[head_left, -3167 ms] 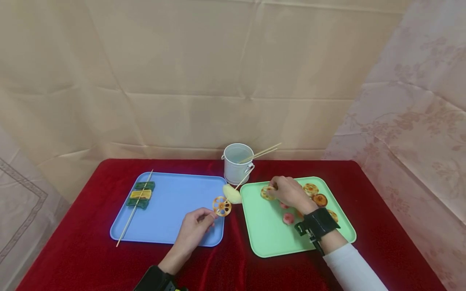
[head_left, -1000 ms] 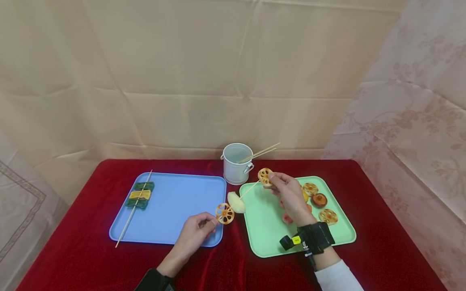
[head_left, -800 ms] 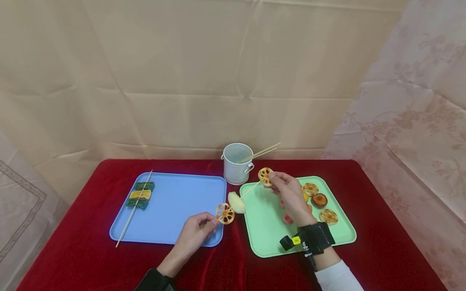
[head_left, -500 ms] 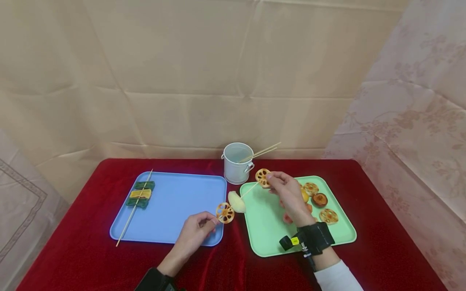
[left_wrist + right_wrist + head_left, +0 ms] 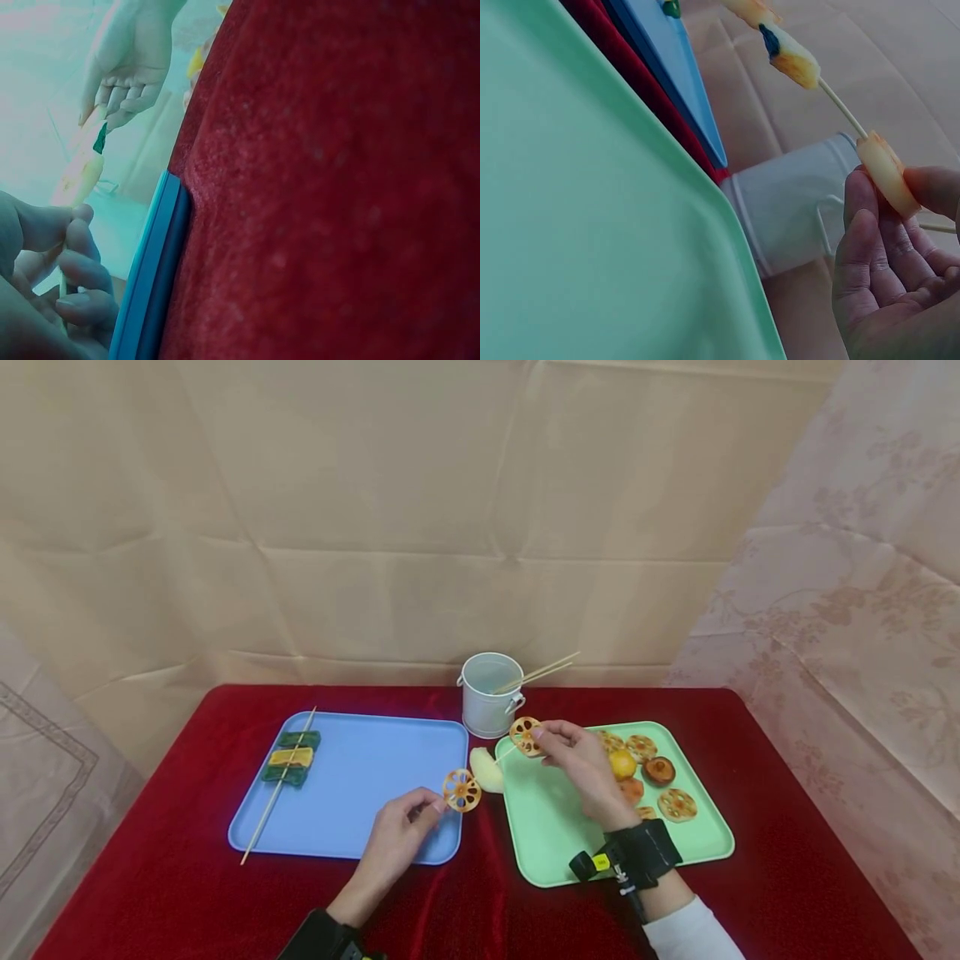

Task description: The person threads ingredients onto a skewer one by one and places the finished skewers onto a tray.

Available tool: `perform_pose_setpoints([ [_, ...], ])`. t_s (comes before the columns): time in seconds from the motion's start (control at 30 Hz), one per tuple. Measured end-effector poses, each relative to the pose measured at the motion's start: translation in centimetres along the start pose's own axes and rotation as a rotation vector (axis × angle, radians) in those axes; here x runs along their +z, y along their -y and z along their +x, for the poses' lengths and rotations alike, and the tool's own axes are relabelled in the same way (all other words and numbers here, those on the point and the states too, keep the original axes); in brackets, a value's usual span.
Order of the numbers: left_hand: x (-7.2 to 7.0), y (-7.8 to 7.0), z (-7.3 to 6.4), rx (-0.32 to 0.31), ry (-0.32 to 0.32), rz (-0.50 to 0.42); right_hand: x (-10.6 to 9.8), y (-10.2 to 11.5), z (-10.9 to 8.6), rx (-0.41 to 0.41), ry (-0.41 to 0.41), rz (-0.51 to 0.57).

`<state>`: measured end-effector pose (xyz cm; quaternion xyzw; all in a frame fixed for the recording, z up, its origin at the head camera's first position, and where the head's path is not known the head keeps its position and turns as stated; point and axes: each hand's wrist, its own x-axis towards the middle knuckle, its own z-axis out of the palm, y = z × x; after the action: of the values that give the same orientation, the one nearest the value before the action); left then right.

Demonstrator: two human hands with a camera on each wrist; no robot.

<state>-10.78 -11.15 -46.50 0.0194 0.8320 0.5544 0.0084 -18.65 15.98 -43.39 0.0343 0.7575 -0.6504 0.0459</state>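
Note:
My left hand (image 5: 401, 831) grips the lower end of a bamboo skewer (image 5: 842, 109) above the blue tray's right edge. Threaded on it are a lotus root slice (image 5: 461, 791), close to my fingers, and a pale yellow oval slice (image 5: 487, 770) beyond. With thumb and fingers, my right hand (image 5: 588, 768) pinches a second lotus root slice (image 5: 526, 737) at the skewer's upper part. In the right wrist view the skewer meets this slice's face; whether its tip comes out behind, I cannot tell. Both slices on the left wrist view's skewer look washed out.
On the blue tray (image 5: 360, 777) lies a finished-looking skewer with green and yellow pieces (image 5: 291, 757). The green tray (image 5: 543, 835) holds lotus slices, a mushroom (image 5: 659, 771), a yellow ball (image 5: 622, 764) and other pieces. Behind stands a white bucket (image 5: 487, 702) with skewers.
My right hand has lifted a lotus root slice from the green tray to the skewer, then moved it left and down along the skewer towards the pale slice. My left hand has barely moved.

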Motion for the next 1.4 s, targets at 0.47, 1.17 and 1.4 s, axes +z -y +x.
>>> perform_pose_setpoints([
  [0.47,0.3,-0.4,0.0,-0.024,-0.017,-0.009,1.6,-0.5,-0.7,-0.041,0.055,-0.047],
  [1.17,0.2,-0.5,-0.1,-0.059,-0.005,-0.098,2.2,-0.6,-0.9,-0.014,0.079,0.017],
  [1.4,0.2,-0.7,-0.1,-0.065,0.011,-0.1,2.2,-0.6,-0.8,0.002,0.091,0.011],
])
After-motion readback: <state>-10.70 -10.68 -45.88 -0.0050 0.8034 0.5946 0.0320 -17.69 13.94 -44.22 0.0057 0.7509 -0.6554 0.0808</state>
